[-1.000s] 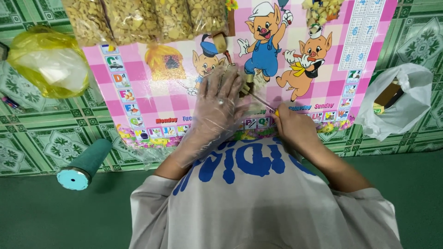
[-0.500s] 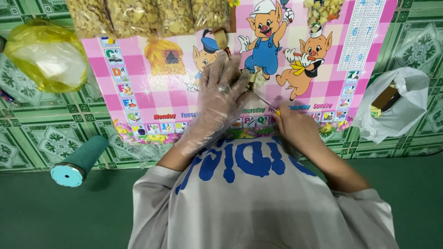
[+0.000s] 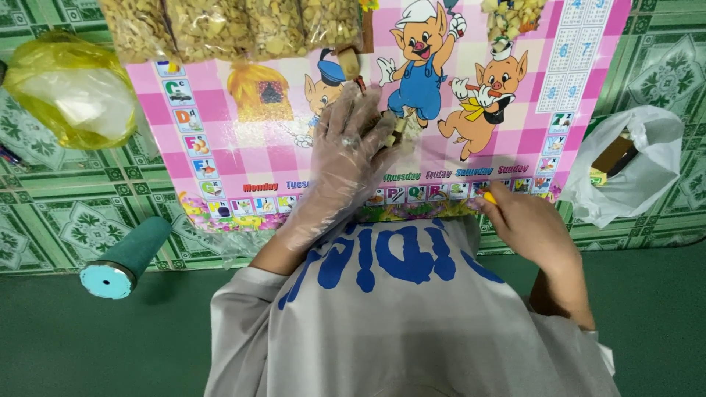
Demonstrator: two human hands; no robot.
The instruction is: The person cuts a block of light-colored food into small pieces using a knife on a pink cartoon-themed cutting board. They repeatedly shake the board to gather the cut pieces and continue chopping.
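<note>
Left hand [image 3: 346,158]: in a clear plastic glove, laid flat on the pink cartoon mat [image 3: 243,147], its fingers spread over a small heap of pale food pieces [image 3: 397,132] near the mat's middle.

Right hand [image 3: 526,224]: bare, at the mat's near edge towards its right corner; fingers curled in, pinching something small and yellow [image 3: 489,197] — too little of it shows to tell what it is.

Done so far: four filled clear bags [image 3: 235,26] of pale chunks lie in a row along the mat's far edge — they look packed, though I cannot see whether they are tied. A further bunch of pieces [image 3: 515,15] sits at the far edge, right of the row.

Left to do: my guess is that the loose heap under the gloved hand is what remains in work; it is small beside the row of bags.

Around the mat: a yellow plastic bag [image 3: 70,92] lies on the green patterned floor [image 3: 73,220] off the mat's left edge, a white plastic bag [image 3: 632,176] with something brown inside off its right edge, and a teal cone of thread [image 3: 125,257] lies on its side off the near left corner.
</note>
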